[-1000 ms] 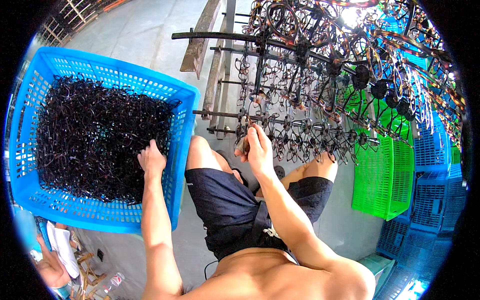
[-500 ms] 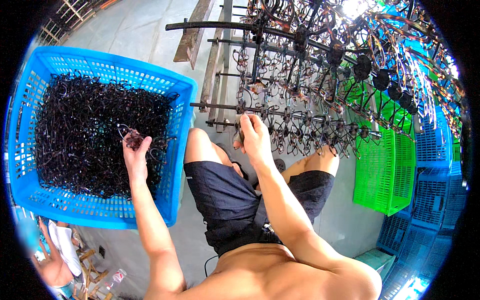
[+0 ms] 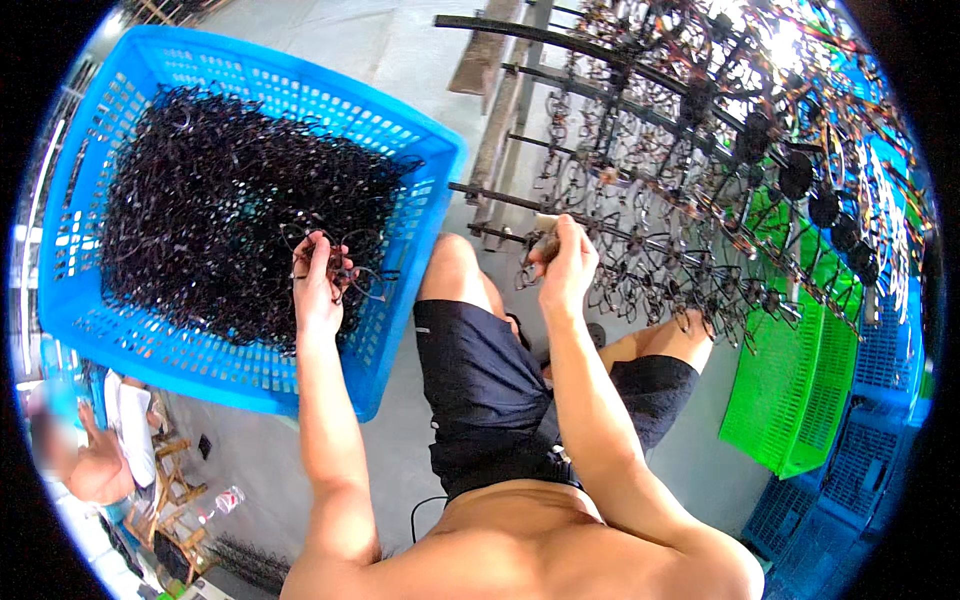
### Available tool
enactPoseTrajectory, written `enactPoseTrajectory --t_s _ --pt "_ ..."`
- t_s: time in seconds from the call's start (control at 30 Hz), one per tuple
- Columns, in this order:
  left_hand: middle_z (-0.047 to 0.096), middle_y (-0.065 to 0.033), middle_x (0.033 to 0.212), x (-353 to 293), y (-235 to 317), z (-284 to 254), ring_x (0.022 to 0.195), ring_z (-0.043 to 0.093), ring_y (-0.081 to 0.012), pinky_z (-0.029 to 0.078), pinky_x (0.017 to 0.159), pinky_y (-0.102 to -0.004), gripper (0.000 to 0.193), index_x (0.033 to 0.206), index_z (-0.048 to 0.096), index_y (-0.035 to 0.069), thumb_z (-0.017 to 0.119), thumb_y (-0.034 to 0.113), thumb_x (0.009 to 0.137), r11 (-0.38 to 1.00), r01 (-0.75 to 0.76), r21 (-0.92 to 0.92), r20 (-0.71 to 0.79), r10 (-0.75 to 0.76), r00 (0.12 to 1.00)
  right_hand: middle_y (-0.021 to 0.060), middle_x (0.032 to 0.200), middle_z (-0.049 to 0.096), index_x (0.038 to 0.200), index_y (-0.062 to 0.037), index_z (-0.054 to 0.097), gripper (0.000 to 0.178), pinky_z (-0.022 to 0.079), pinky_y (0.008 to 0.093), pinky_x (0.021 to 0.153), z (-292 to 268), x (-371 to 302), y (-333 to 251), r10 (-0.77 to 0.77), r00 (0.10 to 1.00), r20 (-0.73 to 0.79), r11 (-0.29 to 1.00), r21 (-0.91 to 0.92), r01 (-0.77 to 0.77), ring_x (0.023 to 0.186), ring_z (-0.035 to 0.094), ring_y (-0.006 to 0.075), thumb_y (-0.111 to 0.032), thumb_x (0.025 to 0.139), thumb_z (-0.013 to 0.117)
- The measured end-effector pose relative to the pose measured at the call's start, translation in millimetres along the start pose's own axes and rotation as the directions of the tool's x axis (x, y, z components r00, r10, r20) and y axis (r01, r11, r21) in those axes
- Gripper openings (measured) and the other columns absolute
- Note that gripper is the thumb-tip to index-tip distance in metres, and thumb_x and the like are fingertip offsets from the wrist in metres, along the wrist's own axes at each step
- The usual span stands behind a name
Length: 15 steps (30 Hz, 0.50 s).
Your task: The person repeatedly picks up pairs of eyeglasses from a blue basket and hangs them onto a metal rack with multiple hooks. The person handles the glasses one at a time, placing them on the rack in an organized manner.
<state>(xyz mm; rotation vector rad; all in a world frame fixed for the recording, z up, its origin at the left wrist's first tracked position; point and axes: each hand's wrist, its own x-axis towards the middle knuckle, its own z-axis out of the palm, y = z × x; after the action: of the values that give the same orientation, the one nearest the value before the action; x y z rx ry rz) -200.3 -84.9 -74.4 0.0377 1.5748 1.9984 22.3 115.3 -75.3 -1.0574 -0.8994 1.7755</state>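
Observation:
In front on my left stands a large blue plastic basket (image 3: 290, 65), heaped with dark, thin-rimmed eyeglass frames (image 3: 190, 220). My left hand (image 3: 318, 280) is over the basket's near right part, fingers closed round a small bunch of eyeglass frames (image 3: 372, 283); loops and thin arms stick out of the grip. Above my lap, my right hand (image 3: 567, 262) pinches a small grey-brown object with a pale end (image 3: 543, 243), whose kind I cannot make out. Just beyond it is a hanging rack of dark rods (image 3: 520, 203) carrying rows of small frames.
Green plastic crates (image 3: 790, 390) stand at the right, with blue crates (image 3: 865, 450) beside and behind them. A wooden board (image 3: 480, 65) leans near the rack. At the far lower left another person (image 3: 100, 450) sits near wooden stools and a clear bottle (image 3: 228, 498).
The view has shifted, so basket and rack appear further right and the basket higher. My left hand still grips its bunch, now turned with its back more upward. My right hand keeps its small object.

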Motion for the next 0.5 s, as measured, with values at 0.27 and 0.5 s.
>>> enactPoseTrajectory --t_s 0.27,0.5 --pt "0.061 -0.0026 0.084 -26.4 32.2 -13.2 0.071 0.056 -0.0151 0.048 0.062 -0.0321 0.021 0.097 0.054 0.013 0.055 0.032 0.090 0.916 -0.168 -0.364 -0.235 0.084 0.968 0.0144 0.109 0.048 0.121 0.0009 0.042 0.053 0.034 0.0411 0.086 -3.9 -75.7 -3.2 -0.685 0.629 0.368 0.201 -0.734 0.649 0.095 0.042 0.0293 -0.008 0.074 0.064" --pt "0.058 -0.0046 0.078 -63.1 45.6 10.5 0.066 0.049 -0.0157 0.042 0.060 -0.0320 0.030 0.109 0.052 0.008 0.049 0.029 0.089 0.878 -0.161 -0.451 0.088 0.224 0.971 0.0175 0.100 0.056 0.120 -0.0026 0.048 0.046 0.044 0.0378 0.077 69.9 -77.8 17.7 -0.261 0.540 0.800 0.549 -0.337 0.765 0.090 0.054 0.0291 -0.029 0.084 0.061"
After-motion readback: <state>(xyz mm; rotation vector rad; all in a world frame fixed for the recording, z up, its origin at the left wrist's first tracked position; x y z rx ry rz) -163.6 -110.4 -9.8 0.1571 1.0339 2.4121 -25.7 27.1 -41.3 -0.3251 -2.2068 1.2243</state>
